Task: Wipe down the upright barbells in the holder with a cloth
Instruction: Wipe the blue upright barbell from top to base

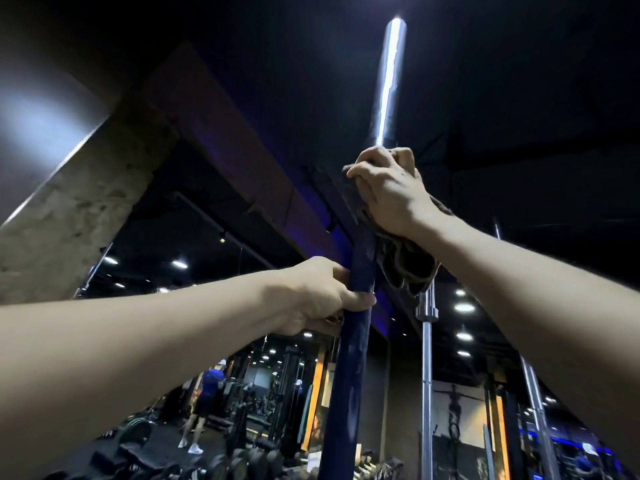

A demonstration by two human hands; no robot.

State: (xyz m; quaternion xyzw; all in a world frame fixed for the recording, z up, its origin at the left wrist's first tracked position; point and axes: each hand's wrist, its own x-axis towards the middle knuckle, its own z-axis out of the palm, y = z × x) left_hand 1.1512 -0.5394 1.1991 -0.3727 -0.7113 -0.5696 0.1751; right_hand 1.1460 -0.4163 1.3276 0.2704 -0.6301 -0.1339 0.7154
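Seen from below in a dim gym: a tall upright barbell [349, 393], lower part a smooth, dark blue cylinder with faint scuffs, upper part a bright polished steel sleeve [389, 81] rising toward the dark ceiling. Left hand [322, 299] wrapped round the blue section, thumb across the front. Right hand [388, 188] higher up, fingers curled, clamping a crumpled, brownish woven cloth [405, 265] against the bar, loose folds hanging below the wrist. Just beside, to the right, a second chrome barbell [426, 358], ridged collar, also upright.
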